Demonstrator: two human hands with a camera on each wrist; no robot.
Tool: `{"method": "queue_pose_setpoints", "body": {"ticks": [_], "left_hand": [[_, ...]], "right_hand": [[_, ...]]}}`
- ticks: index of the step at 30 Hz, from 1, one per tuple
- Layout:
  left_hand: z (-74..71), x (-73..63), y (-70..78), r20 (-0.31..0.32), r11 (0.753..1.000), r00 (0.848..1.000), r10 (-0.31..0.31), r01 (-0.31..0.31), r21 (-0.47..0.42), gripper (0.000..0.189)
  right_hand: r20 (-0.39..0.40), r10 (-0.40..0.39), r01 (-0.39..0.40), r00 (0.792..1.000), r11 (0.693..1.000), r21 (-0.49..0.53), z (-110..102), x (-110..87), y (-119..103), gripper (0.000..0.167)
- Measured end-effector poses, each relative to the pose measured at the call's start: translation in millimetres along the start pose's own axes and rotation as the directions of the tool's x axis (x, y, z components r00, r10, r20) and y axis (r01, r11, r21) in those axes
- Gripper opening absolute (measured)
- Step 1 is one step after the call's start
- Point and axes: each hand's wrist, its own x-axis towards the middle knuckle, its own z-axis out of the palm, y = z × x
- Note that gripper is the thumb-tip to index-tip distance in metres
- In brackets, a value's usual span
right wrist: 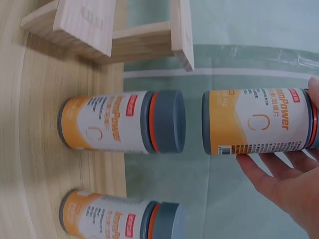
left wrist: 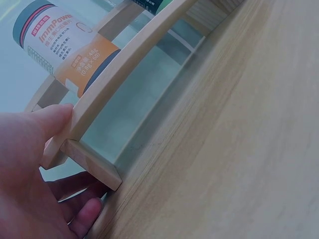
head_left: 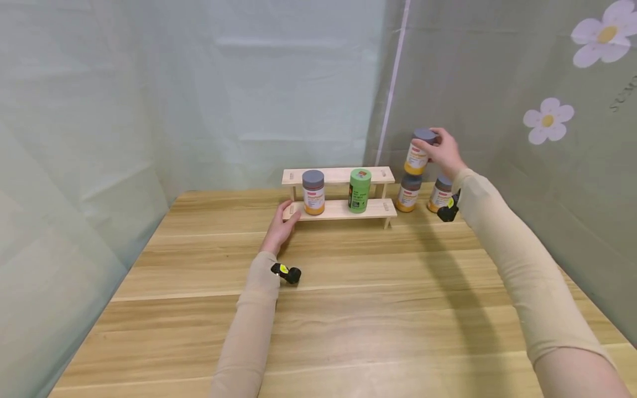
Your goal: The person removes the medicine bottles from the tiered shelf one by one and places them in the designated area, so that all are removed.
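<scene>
My right hand grips an orange-and-white supplement bottle with a grey lid near its top. It is upright in the air, directly above a matching bottle on the table, and a gap shows between them in the right wrist view. At the left end of a two-tier wooden shelf, my left hand holds the lower board, thumb on top and fingers around the leg underneath. On that lower tier stand another orange-and-white bottle and a green bottle.
One more orange-and-white bottle stands on the table near my right wrist, partly hidden by the wrist camera. Pale curtains hang behind the table and along both sides. The shelf's upper tier rises behind the lower one.
</scene>
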Motion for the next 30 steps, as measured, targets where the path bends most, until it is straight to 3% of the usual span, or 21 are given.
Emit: {"method": "queue_pose_setpoints", "body": {"ticks": [13,30], "left_hand": [[-3.3,-2.4,-0.6,0.008,1.0,1.0,-0.007,0.006,0.027,0.059],[-3.2,-1.9,4.6,0.019,0.999,0.999,-0.031,0.03,0.024,0.061]], "right_hand": [[0.005,0.002,-0.002,1.0,1.0,-0.01,-14,-3.3,6,0.077],[-0.107,0.056,-0.052,0.993,0.998,0.037,-35,-7.4,10,0.069]]}}
